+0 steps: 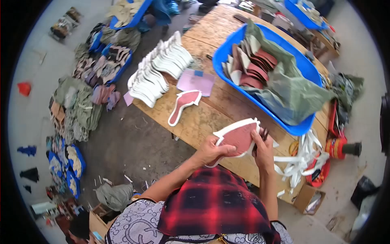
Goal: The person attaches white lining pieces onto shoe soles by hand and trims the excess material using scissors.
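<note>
A reddish-brown piece with a white border (pixel 237 140) is held above the table's front edge. My left hand (pixel 215 149) grips its left side, thumb on the brown face. My right hand (pixel 263 149) pinches its right edge, and a dark tool (pixel 264 134), partly hidden, is also in that hand. On the table (pixel 203 126) to the left lies a similar brown piece with a white border (pixel 185 106). Behind it, white curved pieces (pixel 160 69) stand in rows beside a pink sheet (pixel 196 82).
A blue tub (pixel 298 129) with brown and white pieces and a green plastic bag (pixel 290 89) sits at the back right. White strips (pixel 298 162), a red-yellow can (pixel 335 148) and a cardboard box (pixel 308 199) are at the right. Another person (pixel 80 225) shows at lower left.
</note>
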Action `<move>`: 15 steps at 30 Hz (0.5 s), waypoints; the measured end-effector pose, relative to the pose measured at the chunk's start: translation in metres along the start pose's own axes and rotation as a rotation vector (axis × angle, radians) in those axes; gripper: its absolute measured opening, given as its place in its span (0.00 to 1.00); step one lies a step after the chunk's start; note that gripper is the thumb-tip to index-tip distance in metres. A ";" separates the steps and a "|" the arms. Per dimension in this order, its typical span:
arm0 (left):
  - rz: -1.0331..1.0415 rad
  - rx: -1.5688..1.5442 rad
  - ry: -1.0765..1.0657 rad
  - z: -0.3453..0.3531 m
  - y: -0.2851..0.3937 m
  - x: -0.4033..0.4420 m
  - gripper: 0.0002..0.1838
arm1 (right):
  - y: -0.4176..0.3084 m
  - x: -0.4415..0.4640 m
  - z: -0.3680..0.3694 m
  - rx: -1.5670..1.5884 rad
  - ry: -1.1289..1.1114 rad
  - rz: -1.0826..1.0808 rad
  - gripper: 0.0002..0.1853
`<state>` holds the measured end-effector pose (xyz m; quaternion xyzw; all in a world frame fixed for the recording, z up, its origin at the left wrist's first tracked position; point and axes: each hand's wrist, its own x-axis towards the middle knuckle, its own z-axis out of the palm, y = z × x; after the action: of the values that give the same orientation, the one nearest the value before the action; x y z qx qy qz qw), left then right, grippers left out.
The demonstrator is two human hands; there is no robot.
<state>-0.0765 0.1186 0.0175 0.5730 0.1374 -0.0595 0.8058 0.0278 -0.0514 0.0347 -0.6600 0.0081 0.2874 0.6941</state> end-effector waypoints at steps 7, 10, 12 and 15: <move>0.112 0.735 0.532 -0.072 -0.084 -0.001 0.32 | 0.076 0.037 0.030 0.059 0.033 0.104 0.17; 0.088 0.636 0.766 -0.157 -0.115 0.032 0.24 | 0.098 0.035 0.018 0.049 -0.054 0.241 0.19; 0.293 0.913 0.855 -0.219 -0.127 0.064 0.17 | 0.119 0.017 -0.012 0.057 0.019 0.354 0.17; 0.295 0.823 0.685 -0.261 -0.140 0.097 0.26 | 0.148 -0.011 -0.046 0.175 0.227 0.483 0.14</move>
<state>-0.0589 0.3228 -0.2177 0.8402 0.2752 0.1948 0.4247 -0.0254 -0.1032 -0.1018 -0.6046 0.2673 0.3670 0.6544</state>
